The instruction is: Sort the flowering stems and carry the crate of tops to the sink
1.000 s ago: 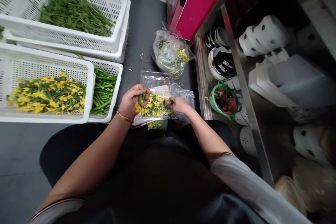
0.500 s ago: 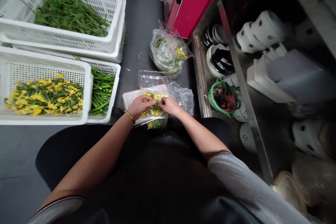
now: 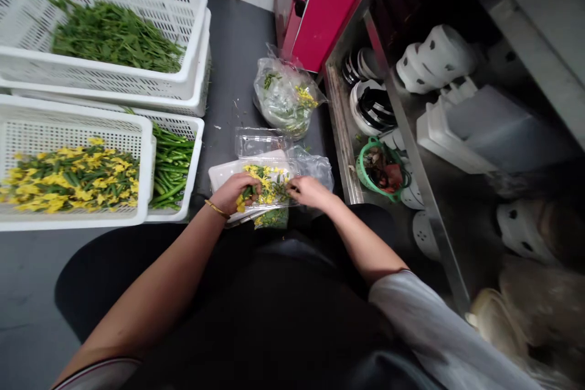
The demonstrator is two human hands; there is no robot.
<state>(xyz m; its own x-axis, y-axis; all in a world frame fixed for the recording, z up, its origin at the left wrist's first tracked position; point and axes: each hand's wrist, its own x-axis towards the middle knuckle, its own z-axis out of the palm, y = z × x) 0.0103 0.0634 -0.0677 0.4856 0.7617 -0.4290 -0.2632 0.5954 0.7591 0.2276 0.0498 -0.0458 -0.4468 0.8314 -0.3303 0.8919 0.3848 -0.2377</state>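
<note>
My left hand (image 3: pixel 236 191) is closed around a few yellow blossoms (image 3: pixel 247 194) with green ends, at the left side of a clear plastic box. Inside the box lie more yellow blossoms (image 3: pixel 267 187) mixed with green stems. At the box's right side, the fingers of my right hand (image 3: pixel 309 191) are pinched together; what they hold is too small to make out. A white foam tray (image 3: pixel 219 172) lies under the box. Another clear plastic box (image 3: pixel 258 141) sits just beyond it, and a crumpled clear bag (image 3: pixel 317 167) lies to the right.
On the left stand white crates: one of yellow blossoms (image 3: pixel 73 177), one of long green peppers (image 3: pixel 171 173), one of leafy greens (image 3: pixel 114 36). A filled plastic bag (image 3: pixel 286 97) rests on the floor ahead. At right, a metal shelf (image 3: pixel 406 128) holds a green basket (image 3: pixel 363 164).
My hands have moved apart: the left has drawn left with blossoms showing in it, the right has shifted right. The whole view has moved slightly.
</note>
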